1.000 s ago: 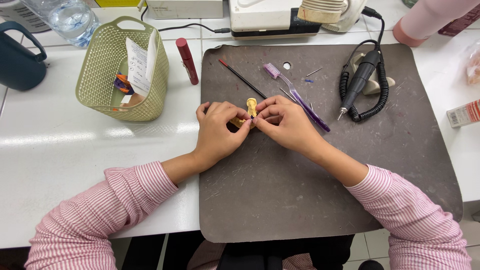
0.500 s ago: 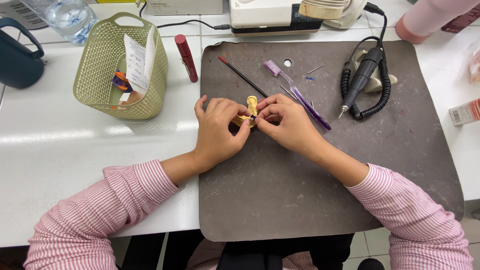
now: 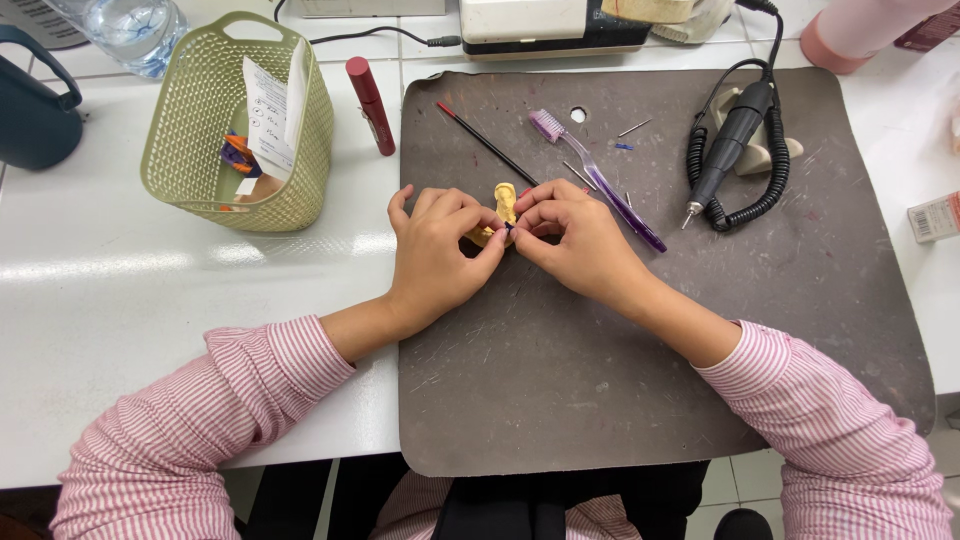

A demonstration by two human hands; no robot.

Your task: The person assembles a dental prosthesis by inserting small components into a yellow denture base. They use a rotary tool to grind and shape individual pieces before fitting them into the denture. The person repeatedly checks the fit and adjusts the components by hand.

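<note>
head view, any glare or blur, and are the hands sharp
Head view: soft overhead light puts a glare band on the white table left of the grey mat; shadows are faint; both the left hand and right hand are sharp, as is the small yellow piece between them.

Yellow-tan small model pinched between left hand and right hand, both sleeves pink-and-white fine stripes; dark grey-brown mat with pale scratches on white table. Far left: olive-green perforated basket with white paper, dark teal container, dark red tube. On mat far side: black stick with red tip, purple translucent toothbrush, black handpiece with black coiled cord.
</note>
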